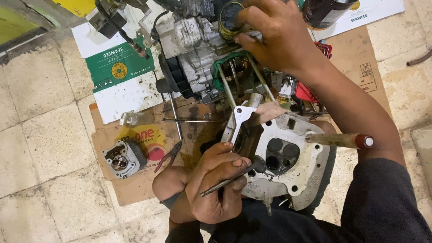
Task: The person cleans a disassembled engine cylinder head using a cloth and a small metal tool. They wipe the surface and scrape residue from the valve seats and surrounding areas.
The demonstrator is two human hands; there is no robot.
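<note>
The left hand [220,180] is closed around a thin metal rod [225,182], near the middle of the scene, its tip end set against a dark round piece at the edge of the cylinder head [292,162], which rests on the person's lap with its combustion side up and two dark valve faces showing. The right hand [276,36] reaches far, to the engine block [198,45] on the cardboard [135,180], fingers curled on a round brass-rimmed part [227,22] at the top of the block; it grips that part rather than hanging open. Two long studs run from the green-gasketed opening toward the head. A wooden-handled tool with a red end [342,140] lies across the right forearm side, pointing right. To the left on the cardboard sit a smaller head [122,157] and red-handled pliers [168,156], just beside each other, with a long rod [193,120] farther back. As a judgement, the work goes best if the head is kept steady on the lap while the rod is held low and firm, so it does not slip and score the flat sealing face, and if the far hand moves the brass-rimmed part without tugging the block off the cardboard.
</note>
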